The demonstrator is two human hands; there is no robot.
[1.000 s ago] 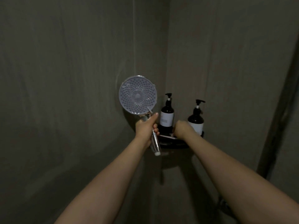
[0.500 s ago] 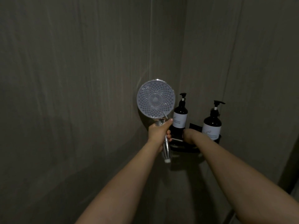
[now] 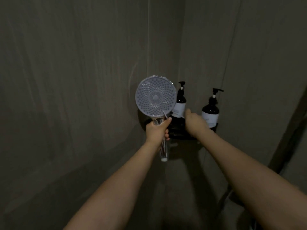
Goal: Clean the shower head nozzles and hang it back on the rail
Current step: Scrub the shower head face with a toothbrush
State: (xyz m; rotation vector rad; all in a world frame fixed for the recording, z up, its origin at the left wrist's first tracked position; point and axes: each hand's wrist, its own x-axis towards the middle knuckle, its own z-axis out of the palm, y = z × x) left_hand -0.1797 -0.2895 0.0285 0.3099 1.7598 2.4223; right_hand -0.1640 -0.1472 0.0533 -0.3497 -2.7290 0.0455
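Observation:
A round shower head (image 3: pixel 155 97) faces me, its pale nozzle plate covered in small dots, a thin lever at its lower right edge. My left hand (image 3: pixel 157 131) grips its chrome handle (image 3: pixel 164 151) just below the head and holds it upright in front of the corner. My right hand (image 3: pixel 195 121) reaches over the black corner shelf (image 3: pixel 177 135), between the two pump bottles, one digit pointing up towards the left bottle. Its other fingers are hidden behind the back of the hand. No rail is in view.
Two dark pump bottles with white labels stand on the shelf, one (image 3: pixel 180 103) right behind the shower head, one (image 3: pixel 210 113) further right. Grey tiled walls meet in the corner. A dark upright edge (image 3: pixel 285 138) runs along the right side.
My view has shifted left, so the corner sits further right in the frame. My right hand has lifted from the shelf's front edge to between the bottles. The left hand's grip is unchanged.

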